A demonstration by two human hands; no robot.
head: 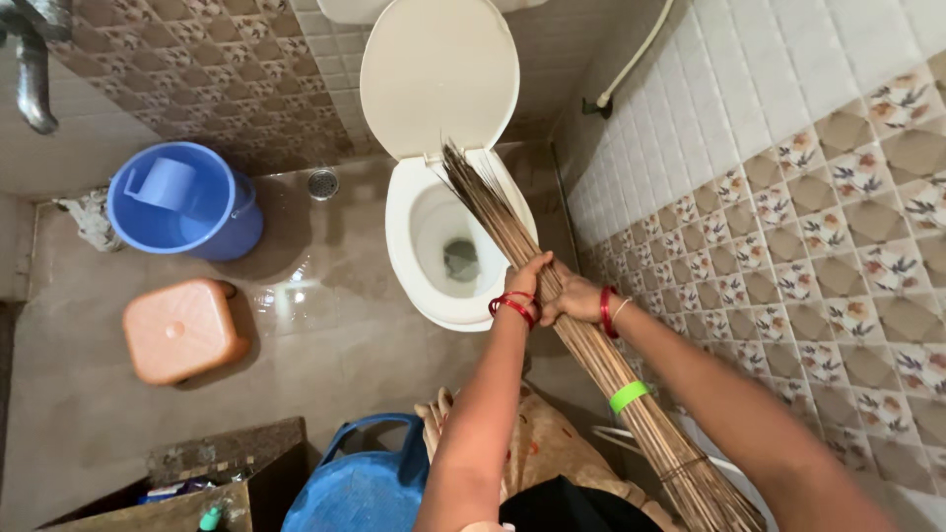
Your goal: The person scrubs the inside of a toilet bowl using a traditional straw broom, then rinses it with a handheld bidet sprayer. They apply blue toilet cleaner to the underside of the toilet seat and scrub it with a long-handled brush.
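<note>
Both my hands grip a long broom of thin brown sticks (591, 345) with a green band around it. My left hand (529, 279) and my right hand (573, 298) clasp the bundle side by side, red bangles on both wrists. The broom's loose tips fan out over the back rim of a white toilet (406, 212), near the hinge. The toilet lid (440, 74) stands raised against the wall. Water sits at the bottom of the bowl.
A blue bucket (212, 232) with a blue mug (163, 182) inside stands at the left. An orange plastic stool (182, 330) sits on the wet floor. Another blue bucket (360, 488) is at my feet. A tiled wall (788, 197) runs close on the right. A metal tap (32, 74) juts out top left.
</note>
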